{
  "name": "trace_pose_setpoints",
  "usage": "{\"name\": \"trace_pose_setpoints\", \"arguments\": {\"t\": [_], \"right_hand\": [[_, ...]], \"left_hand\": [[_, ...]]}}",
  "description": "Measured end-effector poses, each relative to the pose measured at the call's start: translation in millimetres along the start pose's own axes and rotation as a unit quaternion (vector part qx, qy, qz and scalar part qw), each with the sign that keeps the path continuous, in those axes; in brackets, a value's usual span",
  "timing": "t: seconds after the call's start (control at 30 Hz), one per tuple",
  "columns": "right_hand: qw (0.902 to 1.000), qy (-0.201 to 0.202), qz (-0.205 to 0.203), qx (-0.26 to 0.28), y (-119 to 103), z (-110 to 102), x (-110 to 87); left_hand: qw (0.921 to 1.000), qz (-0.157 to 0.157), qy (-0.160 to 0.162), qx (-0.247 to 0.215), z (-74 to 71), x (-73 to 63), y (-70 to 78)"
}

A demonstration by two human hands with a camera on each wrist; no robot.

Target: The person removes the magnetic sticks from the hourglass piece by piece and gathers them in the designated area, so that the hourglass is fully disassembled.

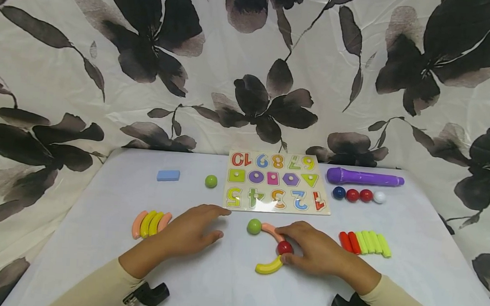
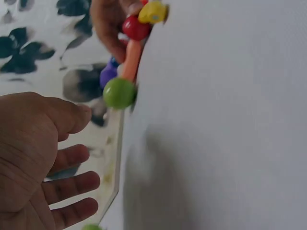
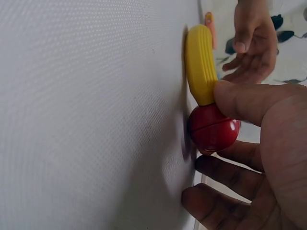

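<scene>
On the white table, a green ball [image 1: 254, 226], a curved pink piece [image 1: 271, 230], a red ball [image 1: 284, 247] and a curved yellow piece [image 1: 269, 267] lie end to end in an arc. My right hand [image 1: 316, 251] reaches over the arc's right side, holding the red ball between thumb and fingers. In the right wrist view its thumb [image 3: 235, 99] touches the yellow piece's end beside the ball. To the left, my left hand [image 1: 196, 227] hovers with fingers extended and nothing in it, apart from the green ball.
A number-and-shape puzzle board [image 1: 278, 183] lies behind the arc. Left of it are another green ball [image 1: 211, 181] and a blue block [image 1: 168, 175]. Pink and yellow curved pieces [image 1: 151, 224] sit left; red and green sticks [image 1: 365, 243], several balls [image 1: 353, 195] and a purple microphone-shaped toy [image 1: 365, 177] sit right.
</scene>
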State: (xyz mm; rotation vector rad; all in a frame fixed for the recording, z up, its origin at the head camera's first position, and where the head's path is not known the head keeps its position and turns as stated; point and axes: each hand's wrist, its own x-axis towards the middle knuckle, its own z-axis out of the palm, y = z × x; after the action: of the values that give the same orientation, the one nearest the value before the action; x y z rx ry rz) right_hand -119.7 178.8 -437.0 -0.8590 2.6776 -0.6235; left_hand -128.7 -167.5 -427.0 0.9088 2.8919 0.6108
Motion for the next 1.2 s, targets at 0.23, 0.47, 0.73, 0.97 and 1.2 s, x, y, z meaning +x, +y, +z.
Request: {"name": "trace_pose_setpoints", "arguments": {"t": [0.23,0.47,0.73,0.97,1.2], "right_hand": [[0.9999,-0.003,-0.009,-0.013,0.5,1.2,2.1],[0.9998,-0.002,-0.011,-0.016,1.5,1.8,2.9],[0.9997,0.003,-0.020,-0.016,2.9,2.9,3.7],[0.9996,0.004,-0.022,-0.016,2.7,3.5,3.6],[0.9997,0.006,-0.019,-0.015,2.4,4.0,3.2]], "left_hand": [[0.9994,0.033,-0.014,-0.002,21.6,22.9,23.3],[0.9992,0.036,-0.016,0.003,35.5,42.4,38.0],[0.9988,0.036,-0.018,0.027,42.7,51.3,38.9],[0.9985,0.030,-0.030,0.033,38.9,53.1,40.5],[0.9990,0.015,-0.031,0.030,38.9,47.6,34.6]]}}
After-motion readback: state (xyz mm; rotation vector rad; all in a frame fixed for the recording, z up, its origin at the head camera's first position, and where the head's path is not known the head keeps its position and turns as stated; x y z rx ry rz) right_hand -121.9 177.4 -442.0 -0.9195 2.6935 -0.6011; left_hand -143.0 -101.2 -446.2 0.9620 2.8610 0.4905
